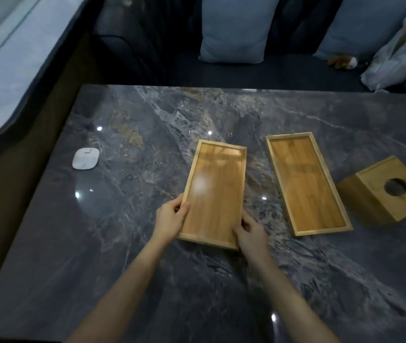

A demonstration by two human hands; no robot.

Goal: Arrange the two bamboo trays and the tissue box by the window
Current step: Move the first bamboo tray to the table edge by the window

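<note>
Two shallow bamboo trays lie on the dark marble table (127,243). The left tray (215,191) is held at its near end by both hands: my left hand (171,219) grips its left rim, my right hand (251,233) grips its near right corner. The right tray (307,184) lies free, slightly angled. Right of it stands the bamboo tissue box (382,190), a cube with a round hole on top, turned diagonally. The window (1,58) runs along the far left, beyond the table's left edge.
A small white rounded pad (85,158) lies near the table's left edge. Behind the table is a dark sofa with two pale blue cushions (236,28), a small plush toy (343,61) and a white bag (399,53).
</note>
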